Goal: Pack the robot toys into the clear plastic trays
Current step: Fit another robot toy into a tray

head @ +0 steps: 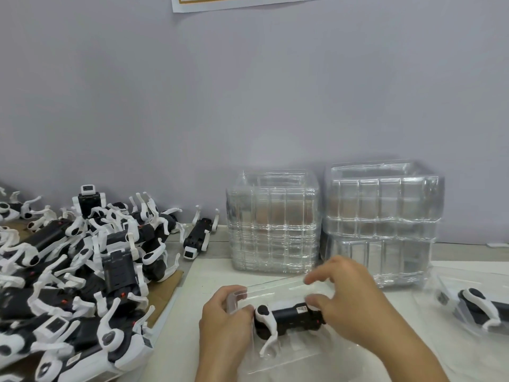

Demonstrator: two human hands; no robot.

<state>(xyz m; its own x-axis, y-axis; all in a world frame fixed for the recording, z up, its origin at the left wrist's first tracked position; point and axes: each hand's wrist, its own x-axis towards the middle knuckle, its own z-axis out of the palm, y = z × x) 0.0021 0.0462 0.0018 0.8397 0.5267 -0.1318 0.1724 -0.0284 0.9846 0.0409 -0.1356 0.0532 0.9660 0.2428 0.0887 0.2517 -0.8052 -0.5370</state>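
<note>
A black-and-white robot dog toy (286, 319) lies on its side inside a clear plastic tray (278, 292) on the table in front of me. My left hand (223, 323) grips the tray's left end, fingers curled over its rim beside the toy's white leg. My right hand (355, 304) curls over the toy's right end, fingertips on the tray's far edge. A packed tray with another robot toy (479, 307) lies at the right edge.
A big heap of loose robot toys (74, 274) fills the left on cardboard (165, 293). One toy (198, 238) lies apart by the wall. Two tall stacks of empty clear trays (272, 224) (382, 216) stand behind my hands.
</note>
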